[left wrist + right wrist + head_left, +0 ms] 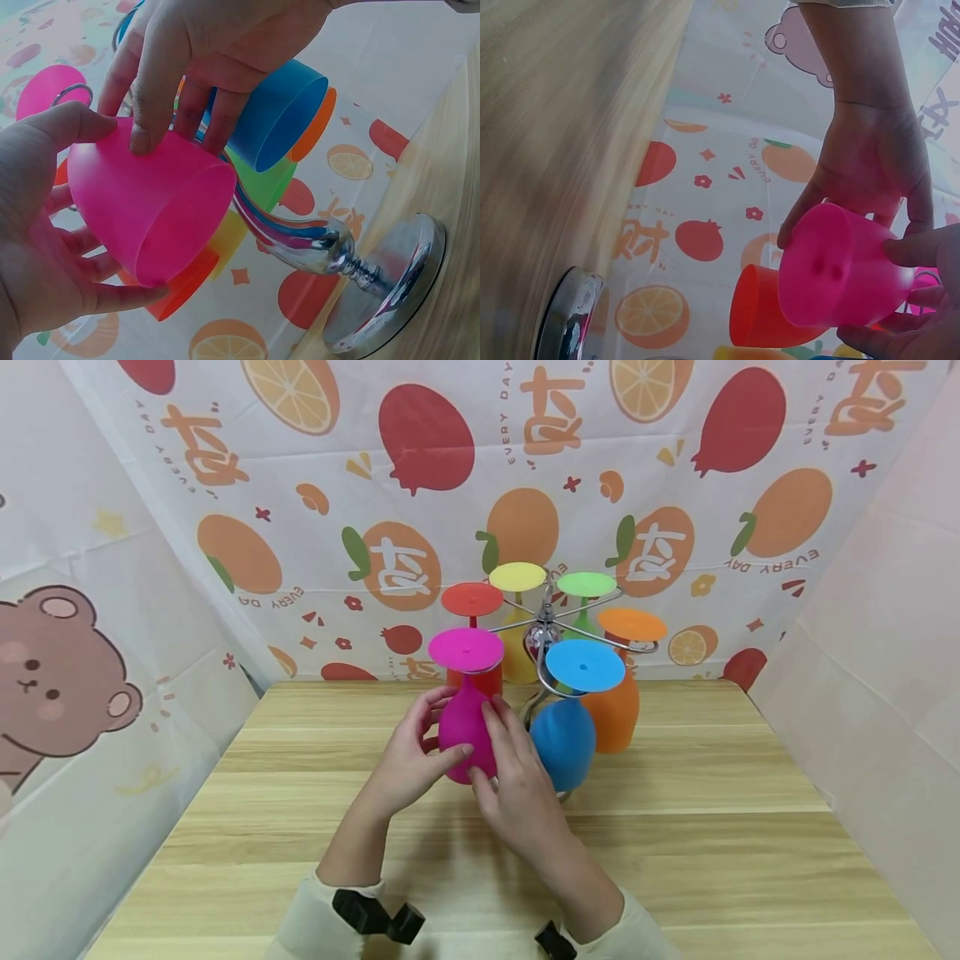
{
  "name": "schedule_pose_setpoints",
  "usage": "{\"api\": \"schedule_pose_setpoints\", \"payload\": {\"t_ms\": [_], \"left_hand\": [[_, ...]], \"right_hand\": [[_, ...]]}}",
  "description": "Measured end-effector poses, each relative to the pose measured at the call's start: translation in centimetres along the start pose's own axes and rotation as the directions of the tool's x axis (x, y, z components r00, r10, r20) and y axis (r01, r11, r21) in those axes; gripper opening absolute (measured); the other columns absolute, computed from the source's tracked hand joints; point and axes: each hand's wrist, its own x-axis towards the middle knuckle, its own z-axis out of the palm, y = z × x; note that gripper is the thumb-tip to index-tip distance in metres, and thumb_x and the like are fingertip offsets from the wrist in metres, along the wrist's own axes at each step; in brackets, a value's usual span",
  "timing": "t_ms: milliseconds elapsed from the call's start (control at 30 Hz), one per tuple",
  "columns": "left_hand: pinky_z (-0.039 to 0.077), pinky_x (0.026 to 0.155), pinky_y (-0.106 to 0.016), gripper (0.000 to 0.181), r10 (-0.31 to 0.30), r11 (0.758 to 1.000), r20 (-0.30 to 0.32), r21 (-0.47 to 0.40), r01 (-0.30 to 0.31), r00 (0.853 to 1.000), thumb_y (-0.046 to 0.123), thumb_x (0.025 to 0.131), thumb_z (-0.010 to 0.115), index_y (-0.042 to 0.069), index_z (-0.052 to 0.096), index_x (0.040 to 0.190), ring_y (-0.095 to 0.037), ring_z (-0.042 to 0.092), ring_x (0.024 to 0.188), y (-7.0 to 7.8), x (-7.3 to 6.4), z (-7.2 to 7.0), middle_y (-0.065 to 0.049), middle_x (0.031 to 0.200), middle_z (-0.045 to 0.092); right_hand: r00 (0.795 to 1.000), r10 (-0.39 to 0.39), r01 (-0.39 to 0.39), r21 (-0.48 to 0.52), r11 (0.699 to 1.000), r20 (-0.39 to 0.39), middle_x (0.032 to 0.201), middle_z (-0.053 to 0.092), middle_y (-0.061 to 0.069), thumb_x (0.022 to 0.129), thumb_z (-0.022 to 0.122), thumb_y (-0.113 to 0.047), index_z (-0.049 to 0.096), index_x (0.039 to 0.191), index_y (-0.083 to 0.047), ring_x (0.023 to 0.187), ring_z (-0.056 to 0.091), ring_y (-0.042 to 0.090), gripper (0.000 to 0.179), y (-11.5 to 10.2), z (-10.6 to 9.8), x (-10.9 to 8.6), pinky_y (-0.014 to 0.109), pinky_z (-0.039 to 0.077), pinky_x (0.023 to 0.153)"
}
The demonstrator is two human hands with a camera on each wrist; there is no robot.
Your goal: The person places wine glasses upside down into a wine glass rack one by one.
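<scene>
A magenta plastic goblet (465, 722) hangs upside down by its foot from a metal stemware rack (547, 620). My left hand (411, 764) holds its bowl from the left, thumb in front and fingers behind. From the right, my right hand (522, 789) grips the same bowl, fingers along its side and thumb low on the front. The left wrist view shows the bowl's open rim (187, 221) facing down toward the table. Close to my right hand hangs a blue goblet (564, 743), also upside down.
Red (472, 600), yellow (517, 578), green (587, 585) and orange (617, 714) goblets hang around the rack. Its curved chrome stem ends in a round base (420, 285) on the wooden table (300, 793). A fruit-print cloth (450, 510) stands close behind.
</scene>
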Motion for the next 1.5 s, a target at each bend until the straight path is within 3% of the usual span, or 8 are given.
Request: {"api": "schedule_pose_setpoints", "payload": {"t_ms": [167, 1000, 1500], "left_hand": [[0.052, 0.094, -0.048, 0.070, -0.004, 1.000, 0.000, 0.003, 0.004, 1.000, 0.013, 0.083, 0.077, 0.023, 0.041, 0.143, -0.025, 0.051, 0.123, 0.11, 0.00, 0.11, -0.002, 0.136, 0.052], [0.051, 0.097, -0.051, 0.071, -0.021, 1.000, 0.004, 0.007, 0.021, 1.000, 0.013, 0.082, 0.079, 0.024, 0.042, 0.142, -0.025, 0.049, 0.126, 0.18, 0.06, 0.65, -0.002, 0.137, 0.051], [0.045, 0.102, -0.056, 0.076, 0.017, 0.999, -0.010, 0.043, -0.017, 1.000, 0.012, 0.081, 0.079, 0.027, 0.041, 0.144, -0.023, 0.048, 0.129, -0.14, 0.12, 0.93, 0.002, 0.141, 0.050]], "right_hand": [[1.000, 0.004, -0.004, 0.001, 1.000, -0.002, 0.157, 0.033, 0.010, 0.079, 0.081, -0.008, 0.031, 0.154, -0.013, 0.142, 0.038, 0.026, 0.091, -0.08, -0.05, -0.03, 0.042, 0.055, 0.093], [1.000, -0.011, 0.011, -0.021, 1.000, -0.016, 0.158, 0.033, 0.008, 0.080, 0.080, -0.006, 0.032, 0.154, -0.010, 0.142, 0.036, 0.025, 0.088, -0.16, -0.33, 0.06, 0.041, 0.055, 0.093], [1.000, -0.013, 0.013, -0.026, 1.000, -0.010, 0.160, 0.028, 0.007, 0.081, 0.078, -0.002, 0.031, 0.154, -0.008, 0.145, 0.033, 0.025, 0.087, 0.03, -0.18, 0.11, 0.041, 0.052, 0.097]]}}
